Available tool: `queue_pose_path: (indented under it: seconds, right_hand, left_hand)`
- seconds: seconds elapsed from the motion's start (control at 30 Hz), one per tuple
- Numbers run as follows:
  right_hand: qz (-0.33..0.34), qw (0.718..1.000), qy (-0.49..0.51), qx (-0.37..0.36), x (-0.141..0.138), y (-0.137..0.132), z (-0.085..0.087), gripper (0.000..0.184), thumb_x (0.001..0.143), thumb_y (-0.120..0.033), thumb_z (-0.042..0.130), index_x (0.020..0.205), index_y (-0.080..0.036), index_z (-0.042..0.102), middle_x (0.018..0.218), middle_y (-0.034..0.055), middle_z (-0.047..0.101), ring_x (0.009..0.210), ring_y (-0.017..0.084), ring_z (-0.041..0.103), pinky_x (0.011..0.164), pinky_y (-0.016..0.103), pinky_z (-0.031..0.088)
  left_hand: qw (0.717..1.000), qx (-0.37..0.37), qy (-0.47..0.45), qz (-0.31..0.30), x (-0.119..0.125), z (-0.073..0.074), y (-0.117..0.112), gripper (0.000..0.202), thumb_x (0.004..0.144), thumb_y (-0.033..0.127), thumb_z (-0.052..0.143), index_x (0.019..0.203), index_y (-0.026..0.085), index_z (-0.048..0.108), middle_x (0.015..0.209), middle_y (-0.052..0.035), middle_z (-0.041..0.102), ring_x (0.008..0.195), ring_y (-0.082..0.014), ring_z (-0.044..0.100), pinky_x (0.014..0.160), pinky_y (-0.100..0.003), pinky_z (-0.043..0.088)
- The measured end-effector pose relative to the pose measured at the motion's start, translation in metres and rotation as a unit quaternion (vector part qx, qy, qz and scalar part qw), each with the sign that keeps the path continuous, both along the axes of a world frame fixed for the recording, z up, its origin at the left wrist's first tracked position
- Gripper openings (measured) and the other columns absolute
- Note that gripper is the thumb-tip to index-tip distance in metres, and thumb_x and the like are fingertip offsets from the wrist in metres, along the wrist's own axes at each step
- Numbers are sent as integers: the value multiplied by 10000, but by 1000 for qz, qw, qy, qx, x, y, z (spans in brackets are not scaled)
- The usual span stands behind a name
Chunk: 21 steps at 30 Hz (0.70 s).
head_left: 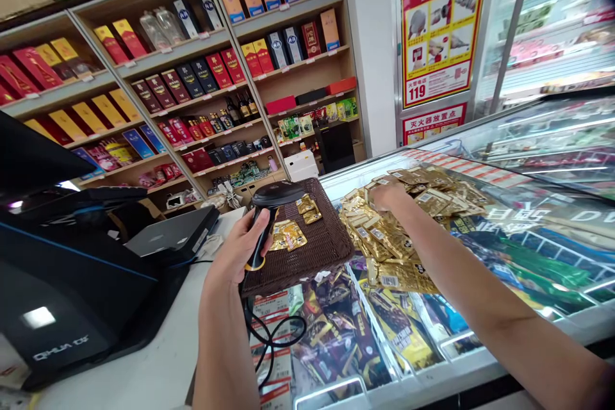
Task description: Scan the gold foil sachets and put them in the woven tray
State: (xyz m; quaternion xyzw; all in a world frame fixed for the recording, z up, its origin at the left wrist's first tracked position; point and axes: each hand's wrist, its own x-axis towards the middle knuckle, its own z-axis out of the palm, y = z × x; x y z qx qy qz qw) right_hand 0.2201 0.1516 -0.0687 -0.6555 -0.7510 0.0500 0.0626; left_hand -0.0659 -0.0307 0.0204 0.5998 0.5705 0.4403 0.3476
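My left hand (pixel 243 242) is wrapped round the handle of a black barcode scanner (pixel 276 193), held over the left side of a brown woven basket (pixel 319 246). A few small gold packets (pixel 289 235) lie in that basket. To the right, my right hand (pixel 385 196) reaches into a heap of gold packets (pixel 384 237) spread on the glass freezer top. Its fingers are partly hidden among the packets, so whether it grips one cannot be made out. The scanner's black cable (pixel 273 339) hangs in loops below the basket.
At left stands a black checkout terminal (pixel 72 295) on a white counter (pixel 158 346), with a dark flat device (pixel 173 234) behind it. Under the glass, the freezer (pixel 355 391) holds wrapped ice creams. Shelves (pixel 182 106) of boxed bottles line the back wall, beside a red poster (pixel 442 25).
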Motion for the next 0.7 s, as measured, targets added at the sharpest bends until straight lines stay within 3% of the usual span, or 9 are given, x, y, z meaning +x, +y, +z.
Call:
queue_pose_path:
  seconds: [0.1, 0.27, 0.47, 0.7]
  right_hand:
    - [-17, 999, 2, 32, 0, -11, 21, 343, 859, -242, 620, 1178, -120, 645, 1119, 210, 691, 1101, 330, 639, 920, 446, 459]
    - [25, 977, 160, 137, -11, -37, 53, 401, 880, -408, 608, 1202, -168, 596, 1112, 139, 691, 1021, 280, 640, 818, 334, 468]
    - [76, 920, 381, 44, -26, -50, 58, 301, 919, -437, 559, 1063, -186, 644, 957, 55, 712, 773, 163, 626, 631, 219, 428]
    - [81, 878, 472, -28, -33, -54, 56, 259, 922, -401, 559, 1046, -186, 633, 904, 40, 702, 652, 119, 583, 519, 185, 391]
  left_hand:
    - [1000, 8, 2, -9, 0, -1, 1, 476, 806, 673, 577, 827, 215, 449, 496, 75, 441, 420, -59, 356, 396, -155, 247]
    - [1000, 18, 19, -15, 0, -1, -1, 456, 800, 641, 614, 824, 217, 448, 499, 83, 416, 421, -57, 350, 396, -150, 255]
    - [1000, 8, 22, -10, 2, 2, -8, 510, 816, 728, 499, 794, 221, 451, 477, 59, 432, 386, -71, 309, 357, -172, 220]
    - [1000, 2, 19, -13, 6, 4, -13, 492, 833, 708, 495, 777, 221, 457, 485, 44, 452, 399, -82, 345, 368, -182, 246]
